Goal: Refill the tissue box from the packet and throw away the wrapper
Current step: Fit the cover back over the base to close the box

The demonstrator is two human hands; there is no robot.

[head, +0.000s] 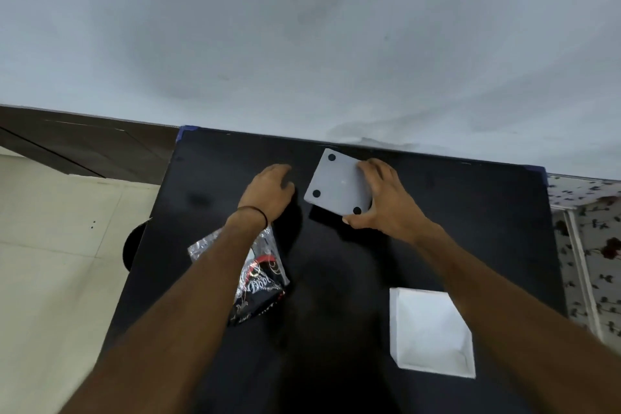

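Black surface (470,212) against a pale wall: the right hand (379,202) grips the upturned grey plastic tissue box (339,186) near the far edge; rigid, light, best held by its sides. The left hand (268,191) rests open, empty.

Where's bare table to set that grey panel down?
Bare table runs right of the right hand, from the back edge to the open white box. The middle strip between the wrapper and box is also free. The left side is crowded by the left hand.
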